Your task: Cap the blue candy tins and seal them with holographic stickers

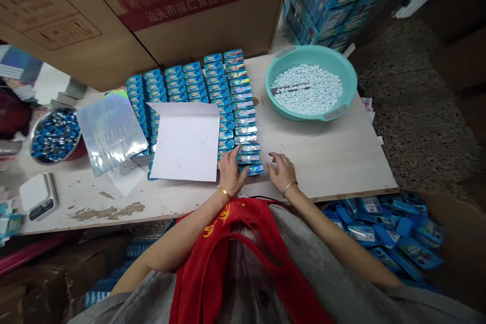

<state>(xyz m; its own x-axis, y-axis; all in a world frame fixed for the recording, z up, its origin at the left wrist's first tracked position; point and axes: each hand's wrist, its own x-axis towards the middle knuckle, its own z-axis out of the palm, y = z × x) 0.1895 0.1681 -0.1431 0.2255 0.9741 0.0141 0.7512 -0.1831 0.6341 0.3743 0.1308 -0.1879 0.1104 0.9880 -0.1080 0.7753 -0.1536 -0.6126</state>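
Observation:
Small blue tins (245, 130) with shiny tops stand in several long columns on the table. My left hand (230, 171) rests at the near end of the two rightmost columns, thumb and fingers apart, touching or just over the tins there. Its fingertips partly cover a few of them. To the right of the nearest tin (255, 169), my right hand (281, 172) hovers low over the tabletop with curved, spread fingers and nothing in them. A white folded card sheet (188, 144) lies over the middle columns, left of my left hand.
A turquoise basin (275, 104) of small pale tablets stands at the right. At the left are a silvery sheet (112, 129), a bowl of blue wrapped pieces (56, 134) and a white scale (37, 195). Cardboard boxes (212, 25) back the table; blue packages (387, 233) fill a carton below right.

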